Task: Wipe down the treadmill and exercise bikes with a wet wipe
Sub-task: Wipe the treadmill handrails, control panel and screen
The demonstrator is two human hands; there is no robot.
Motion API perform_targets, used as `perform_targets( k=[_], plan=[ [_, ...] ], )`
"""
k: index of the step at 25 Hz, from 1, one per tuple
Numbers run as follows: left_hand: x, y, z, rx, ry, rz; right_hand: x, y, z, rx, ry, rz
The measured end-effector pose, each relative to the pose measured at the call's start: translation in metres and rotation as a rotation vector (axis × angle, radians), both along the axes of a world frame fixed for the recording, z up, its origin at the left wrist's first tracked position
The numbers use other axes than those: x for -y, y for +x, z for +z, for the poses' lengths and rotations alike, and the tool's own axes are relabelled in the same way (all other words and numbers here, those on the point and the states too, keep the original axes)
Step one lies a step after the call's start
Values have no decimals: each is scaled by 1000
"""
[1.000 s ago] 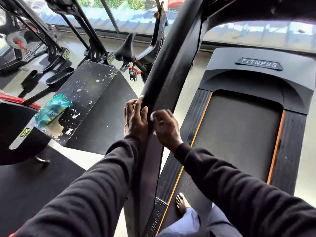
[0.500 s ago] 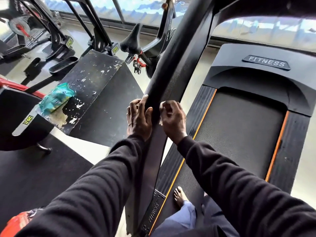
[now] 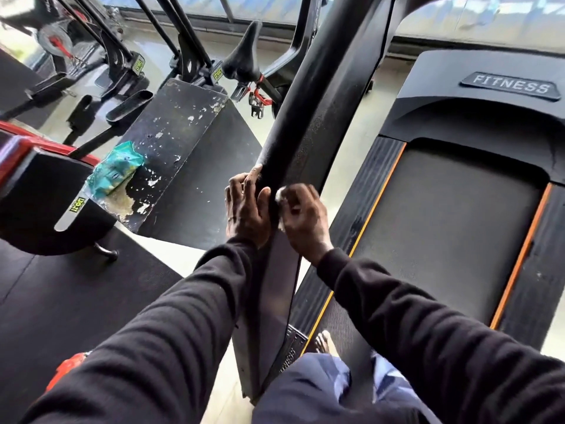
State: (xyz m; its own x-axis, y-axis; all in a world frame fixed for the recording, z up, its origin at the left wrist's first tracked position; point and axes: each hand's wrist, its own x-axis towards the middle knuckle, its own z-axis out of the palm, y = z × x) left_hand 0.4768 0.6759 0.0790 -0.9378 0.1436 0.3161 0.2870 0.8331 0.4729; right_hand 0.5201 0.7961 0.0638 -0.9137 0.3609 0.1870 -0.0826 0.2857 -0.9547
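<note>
Gym flooring of dark matting and pale tile surrounds the treadmill (image 3: 458,209), whose belt lies to the right of my grip. I press the wet wipe (image 3: 280,194) against the treadmill's left upright (image 3: 305,117) with my right hand (image 3: 301,218), fingers curled around the wad so it stays bunched and does not slip on the sloped surface. My left hand (image 3: 246,209) lies nearly flat on the outer side of the same upright, just beside the right, fingers extended and holding nothing; I judge it braces the post against wiping pressure. Left of my grip, the wipe packet (image 3: 114,169) rests on a worn black platform (image 3: 177,133), near for a refill. Beyond it stand the exercise bikes (image 3: 244,59), not yet in hand.
</note>
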Motion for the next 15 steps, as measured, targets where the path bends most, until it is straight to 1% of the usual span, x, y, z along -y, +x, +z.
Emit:
perform_targets(
  k=[2,3,4,8,10,13,15],
  plan=[
    [-1,1,0,-14,-8,3,16,28,-12,52,8,122],
    [-2,1,0,-15,-10,-6,19,38,-15,71,19,157],
    [-3,1,1,-8,-8,-9,20,39,-16,78,26,148],
    [-3,-2,2,41,42,-12,14,5,4,47,-88,-148],
    [-4,-2,2,44,54,-28,27,11,-2,12,-90,-163],
    [-1,-3,0,32,73,-66,63,52,-27,109,-86,-134],
    [6,3,-4,6,66,-96,73,62,-29,138,-94,-177]
  ],
)
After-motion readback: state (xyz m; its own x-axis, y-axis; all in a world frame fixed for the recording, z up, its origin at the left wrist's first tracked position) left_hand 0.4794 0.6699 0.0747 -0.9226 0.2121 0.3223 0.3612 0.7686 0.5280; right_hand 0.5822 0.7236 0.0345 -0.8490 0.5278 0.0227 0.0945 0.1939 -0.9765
